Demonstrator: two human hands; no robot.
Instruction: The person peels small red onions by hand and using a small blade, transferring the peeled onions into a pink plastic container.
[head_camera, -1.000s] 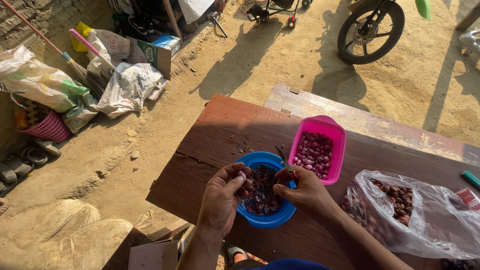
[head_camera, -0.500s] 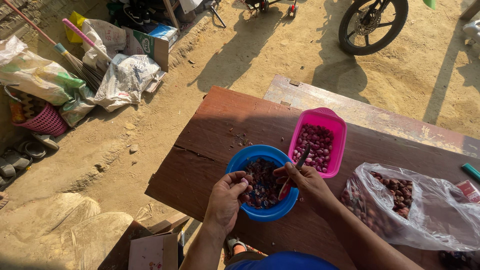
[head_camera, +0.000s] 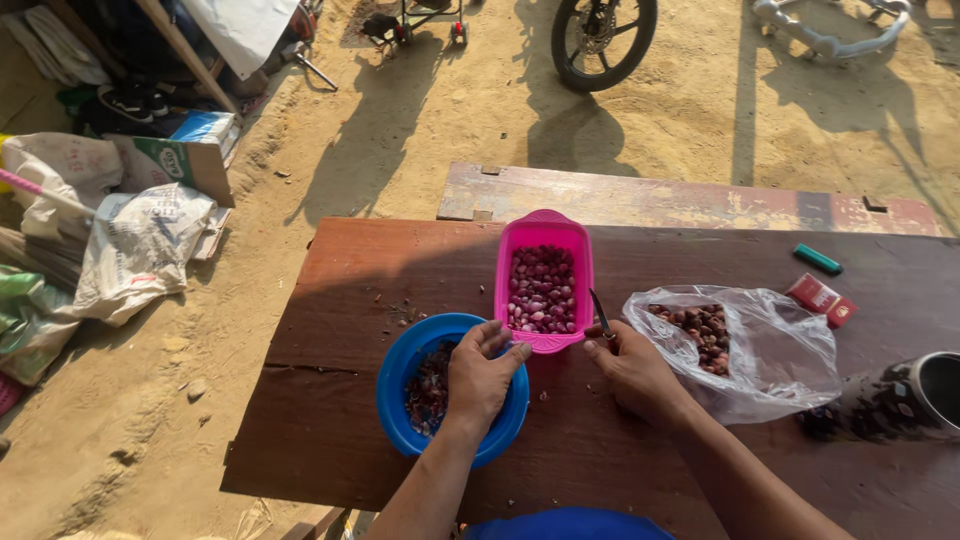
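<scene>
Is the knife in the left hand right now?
No, the small knife is in the right hand, while the left hand rests over the blue bowl.

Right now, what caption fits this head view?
Left hand over blue bowl, right hand holding small knife beside pink tub.

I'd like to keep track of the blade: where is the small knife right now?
The small knife is in the right hand, between the pink tub and plastic bag.
</scene>
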